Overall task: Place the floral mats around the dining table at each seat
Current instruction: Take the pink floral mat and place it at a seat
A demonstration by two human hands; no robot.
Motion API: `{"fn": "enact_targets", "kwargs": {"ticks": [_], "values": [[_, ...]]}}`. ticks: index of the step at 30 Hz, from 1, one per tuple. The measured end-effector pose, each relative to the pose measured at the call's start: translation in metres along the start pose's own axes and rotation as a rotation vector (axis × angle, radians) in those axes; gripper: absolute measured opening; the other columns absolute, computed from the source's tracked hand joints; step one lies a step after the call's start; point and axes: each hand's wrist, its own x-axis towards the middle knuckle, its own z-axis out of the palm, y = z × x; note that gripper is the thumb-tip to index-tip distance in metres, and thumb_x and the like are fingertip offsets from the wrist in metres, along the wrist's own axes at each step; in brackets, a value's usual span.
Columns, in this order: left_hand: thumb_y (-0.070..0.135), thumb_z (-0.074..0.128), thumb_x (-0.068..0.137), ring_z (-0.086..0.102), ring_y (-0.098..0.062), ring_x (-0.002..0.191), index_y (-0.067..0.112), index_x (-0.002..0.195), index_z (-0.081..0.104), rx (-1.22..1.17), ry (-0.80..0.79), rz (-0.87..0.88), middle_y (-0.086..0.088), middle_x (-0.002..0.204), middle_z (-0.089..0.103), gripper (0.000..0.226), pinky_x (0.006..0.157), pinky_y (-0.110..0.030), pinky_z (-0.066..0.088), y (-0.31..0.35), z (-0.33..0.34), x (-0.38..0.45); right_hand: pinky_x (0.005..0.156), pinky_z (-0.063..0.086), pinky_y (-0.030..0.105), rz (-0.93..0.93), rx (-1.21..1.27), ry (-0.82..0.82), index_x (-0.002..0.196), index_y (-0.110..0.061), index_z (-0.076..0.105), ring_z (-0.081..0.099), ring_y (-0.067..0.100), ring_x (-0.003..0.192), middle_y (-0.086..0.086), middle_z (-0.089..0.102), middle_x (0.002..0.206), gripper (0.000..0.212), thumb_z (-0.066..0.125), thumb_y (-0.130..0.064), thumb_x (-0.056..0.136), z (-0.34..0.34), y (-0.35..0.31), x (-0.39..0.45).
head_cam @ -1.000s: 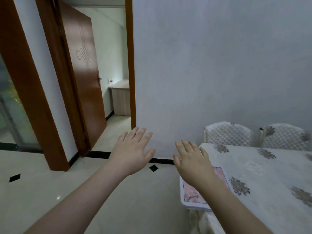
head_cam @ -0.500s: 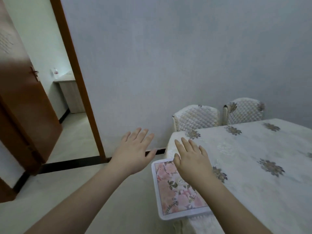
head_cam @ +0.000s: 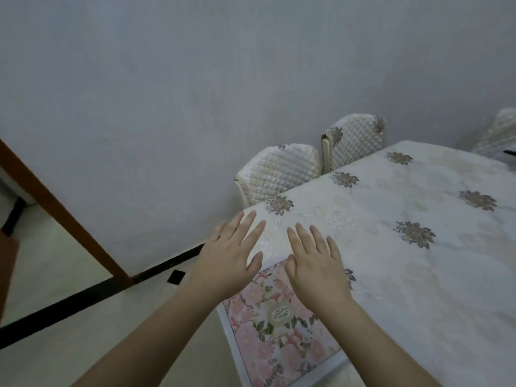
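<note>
A floral mat (head_cam: 275,328) with pink flowers and a white border lies at the near left corner of the dining table (head_cam: 418,269), which is covered by a white cloth with grey flower motifs. My left hand (head_cam: 230,254) hovers flat, fingers spread, above the table's left corner and the mat's far edge. Beside it, my right hand (head_cam: 315,261) is also spread flat over the mat's far right part. Neither hand holds anything. Both forearms hide parts of the mat.
Two quilted white chairs (head_cam: 279,170) (head_cam: 354,141) stand against the grey wall behind the table. Another chair (head_cam: 499,132) shows at the far right. A brown door frame (head_cam: 61,216) and pale tiled floor (head_cam: 69,275) with a black strip lie to the left.
The view has swung right and down, so the doorway has left the frame and more of the table shows. Both open hands now sit over the mat and table corner.
</note>
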Motion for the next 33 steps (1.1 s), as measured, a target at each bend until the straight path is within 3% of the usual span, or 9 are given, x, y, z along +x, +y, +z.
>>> {"fn": "enact_targets", "kwargs": {"ticks": [4,9,13,18,20,24,29,33], "values": [[0.047,0.029,0.099,0.029,-0.023,0.147,0.021,0.152,0.036,-0.059,0.006,0.145,-0.004,0.159,0.032,0.059,0.117,-0.047,0.026,-0.009,0.038,0.031,0.112,0.034,0.051,0.127,-0.03,0.013,0.143,-0.014,0.047,0.04,0.03,0.139,0.006,0.045,0.149,0.058,0.029,-0.033,0.092,0.023,0.007,0.003],[0.043,0.03,0.099,0.033,-0.025,0.146,0.02,0.149,0.042,-0.137,0.001,0.376,-0.005,0.158,0.036,0.057,0.116,-0.046,0.022,-0.021,0.084,0.056,0.115,0.031,0.05,0.333,-0.055,0.011,0.149,-0.015,0.037,0.033,0.028,0.143,0.004,0.038,0.154,0.06,0.029,-0.031,0.092,0.055,-0.011,-0.004],[0.044,0.028,0.101,0.031,-0.024,0.147,0.02,0.15,0.042,-0.167,0.001,0.553,-0.005,0.158,0.036,0.056,0.117,-0.046,0.02,-0.022,0.103,0.062,0.117,0.02,0.043,0.524,-0.077,0.048,0.151,-0.015,0.035,0.03,0.025,0.145,0.004,0.035,0.156,0.061,0.032,-0.031,0.092,0.07,-0.027,-0.025],[0.046,0.028,0.1,0.03,-0.025,0.147,0.018,0.15,0.04,-0.166,-0.047,0.711,-0.006,0.158,0.034,0.058,0.116,-0.047,0.02,-0.012,0.121,0.065,0.115,0.03,0.048,0.668,-0.095,0.009,0.151,-0.014,0.034,0.032,0.028,0.144,0.005,0.034,0.156,0.061,0.029,-0.032,0.093,0.084,-0.041,-0.059],[0.046,0.028,0.1,0.03,-0.026,0.147,0.018,0.151,0.039,-0.18,-0.08,0.742,-0.006,0.158,0.034,0.059,0.115,-0.047,0.02,-0.008,0.134,0.062,0.114,0.033,0.048,0.706,-0.088,-0.009,0.149,-0.012,0.038,0.035,0.03,0.142,0.006,0.038,0.154,0.06,0.032,-0.031,0.092,0.094,-0.044,-0.072],[0.049,0.023,0.102,0.027,-0.026,0.148,0.021,0.153,0.034,-0.184,-0.186,0.784,-0.005,0.16,0.03,0.059,0.116,-0.046,0.019,0.003,0.168,0.052,0.111,0.025,0.043,0.809,-0.069,-0.001,0.145,-0.011,0.044,0.041,0.031,0.138,0.007,0.044,0.15,0.06,0.035,-0.031,0.089,0.116,-0.049,-0.099],[0.05,0.024,0.101,0.027,-0.025,0.148,0.021,0.153,0.034,-0.183,-0.237,0.81,-0.004,0.16,0.032,0.06,0.115,-0.047,0.021,0.01,0.192,0.042,0.109,0.04,0.047,0.907,-0.013,-0.009,0.146,-0.015,0.043,0.041,0.026,0.139,0.004,0.043,0.151,0.062,0.035,-0.031,0.087,0.137,-0.055,-0.116],[0.046,0.028,0.1,0.033,-0.027,0.146,0.02,0.15,0.041,-0.164,-0.252,0.855,-0.006,0.159,0.033,0.057,0.114,-0.047,0.021,0.005,0.203,0.034,0.112,0.031,0.044,0.909,0.018,-0.048,0.149,-0.017,0.037,0.037,0.025,0.142,0.001,0.038,0.154,0.062,0.038,-0.034,0.09,0.155,-0.066,-0.118]]}}
